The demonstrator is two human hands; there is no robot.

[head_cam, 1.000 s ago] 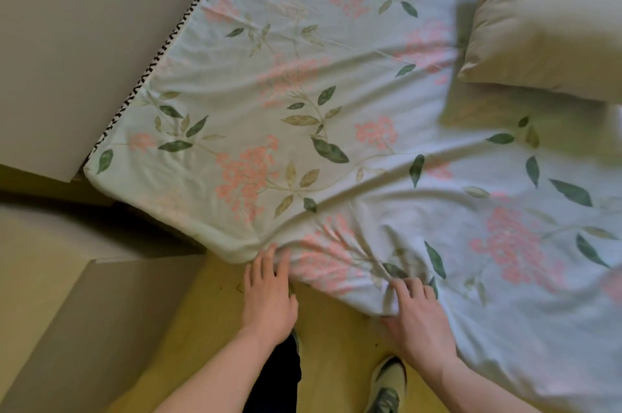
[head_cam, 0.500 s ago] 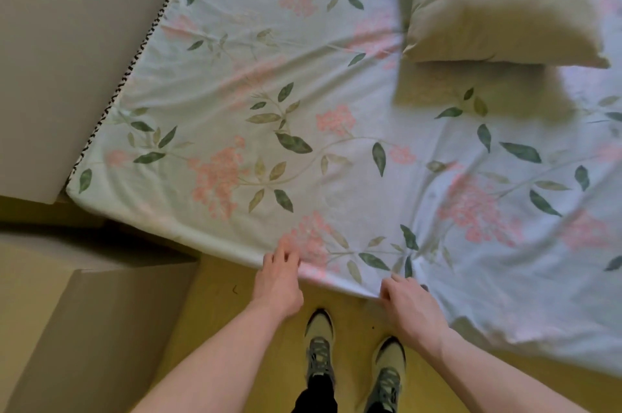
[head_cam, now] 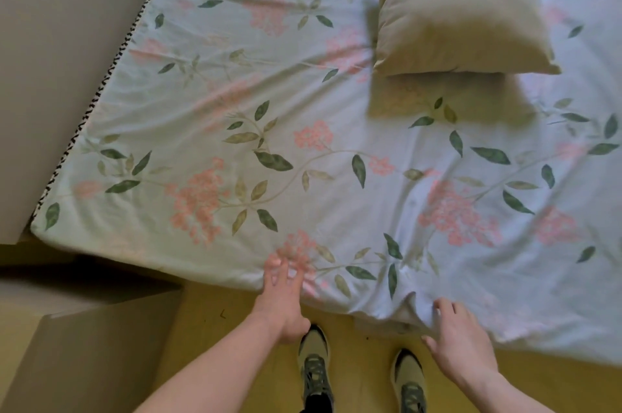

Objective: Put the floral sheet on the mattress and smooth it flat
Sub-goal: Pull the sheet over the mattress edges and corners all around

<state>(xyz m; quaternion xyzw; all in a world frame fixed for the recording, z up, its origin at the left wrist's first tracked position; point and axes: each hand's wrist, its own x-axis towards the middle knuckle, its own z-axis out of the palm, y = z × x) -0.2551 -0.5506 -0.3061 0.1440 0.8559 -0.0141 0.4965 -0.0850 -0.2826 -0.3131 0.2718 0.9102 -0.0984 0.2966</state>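
Currently your left hand (head_cam: 281,301) rests straight fingers (head_cam: 274,269) on the near edge of the floral sheet (head_cam: 303,150), which covers the mattress. Your right hand (head_cam: 459,342), fingers relaxed and spread, touches a bunched fold at that edge, grasping nothing. A pillow (head_cam: 457,8) lies on the sheet.

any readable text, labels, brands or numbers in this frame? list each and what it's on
None readable.
floral sheet: printed leaves and pink flowers only, no lettering.
pillow: plain, no tag visible.
shoes: no logo legible.
mattress edge trim: black-and-white pattern, not text.
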